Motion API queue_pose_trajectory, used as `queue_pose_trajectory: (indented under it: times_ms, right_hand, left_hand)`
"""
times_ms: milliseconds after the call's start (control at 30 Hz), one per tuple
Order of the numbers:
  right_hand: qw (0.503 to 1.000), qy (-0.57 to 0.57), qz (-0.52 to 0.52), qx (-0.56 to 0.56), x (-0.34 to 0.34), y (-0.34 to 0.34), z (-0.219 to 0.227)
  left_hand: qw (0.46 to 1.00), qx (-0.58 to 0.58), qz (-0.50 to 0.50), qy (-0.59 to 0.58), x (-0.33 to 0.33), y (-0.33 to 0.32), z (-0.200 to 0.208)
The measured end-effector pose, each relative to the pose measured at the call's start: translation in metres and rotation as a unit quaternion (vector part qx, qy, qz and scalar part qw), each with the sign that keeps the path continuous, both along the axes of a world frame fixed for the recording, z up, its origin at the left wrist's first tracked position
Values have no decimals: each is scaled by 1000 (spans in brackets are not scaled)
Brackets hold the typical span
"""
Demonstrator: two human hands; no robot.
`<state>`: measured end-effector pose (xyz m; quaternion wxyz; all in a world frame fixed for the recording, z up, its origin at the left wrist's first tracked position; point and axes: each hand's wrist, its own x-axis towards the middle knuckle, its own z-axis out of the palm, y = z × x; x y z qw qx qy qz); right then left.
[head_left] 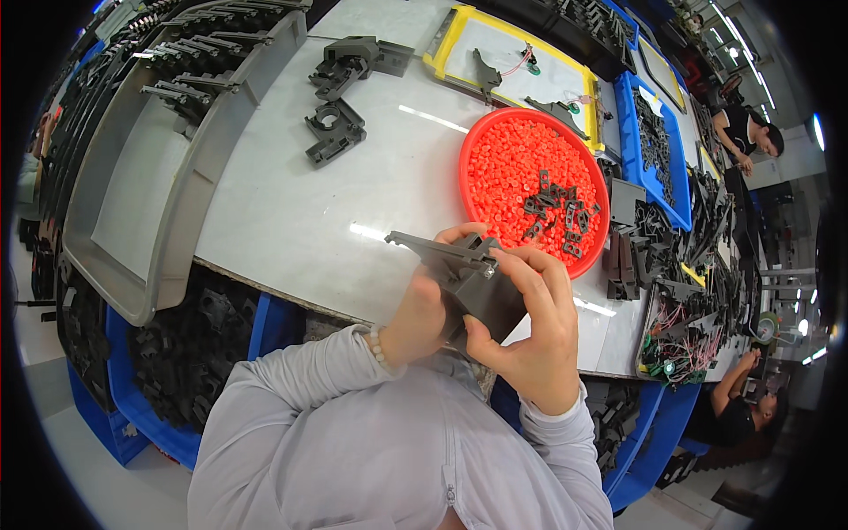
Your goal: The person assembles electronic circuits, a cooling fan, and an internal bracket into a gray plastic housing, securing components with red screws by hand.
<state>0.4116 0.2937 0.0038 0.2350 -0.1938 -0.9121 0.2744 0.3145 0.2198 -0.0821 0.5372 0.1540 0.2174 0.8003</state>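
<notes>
Close in front of me, a dark grey plastic housing (481,296) with a long thin arm is held up between both hands. My left hand (417,314) wraps its left side, with the fingers partly hidden behind the part. On the other side my right hand (534,331) grips it, thumb low and fingertips at the top edge. Just beyond the hands stands a round red tray (465,168) full of small red caps (508,159), with several small black clips (556,208) lying on them.
Loose dark plastic parts (336,132) lie on the white table (265,194). At left is a grey bin (168,256) with assembled parts. A yellow-framed board (459,75) and a blue tray (632,132) stand beyond. Wired parts (680,344) lie right. Two people (746,132) work farther off.
</notes>
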Motion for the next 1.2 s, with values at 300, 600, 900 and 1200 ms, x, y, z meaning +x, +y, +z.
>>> queue_pose_trajectory:
  times_ms: [300, 600, 900, 1200]
  right_hand:
    - [998, -2, 52, 18, -1, 4, -5]
    - [999, 29, 20, -19, 17, 4, -21]
    - [995, 91, 9, -42, 15, 5, -28]
    - [993, 110, 17, -41, 21, 9, -27]
  left_hand:
    - [1000, -10, 1, 10, -1, -3, 1]
    - [1000, -21, 9, 11, -11, -2, 2]
    - [996, -85, 24, 17, -11, -5, 10]
    - [995, -73, 16, 61, -9, -4, 11]
